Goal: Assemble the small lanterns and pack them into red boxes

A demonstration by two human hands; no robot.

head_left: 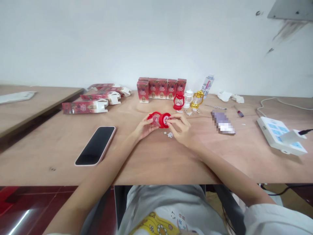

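Observation:
A small red toy lantern lies on its side just above the wooden table, held between both hands. My left hand grips its clear globe and red top from the left. My right hand pinches at its red base from the right, fingers curled. A few tiny parts lie on the table under my right hand. Behind them stand three finished lanterns: red, white and gold.
A row of red boxes stands at the back; flat unfolded boxes lie back left. A phone lies face up on the left. A power strip, a small screwdriver and a bottle are on the right.

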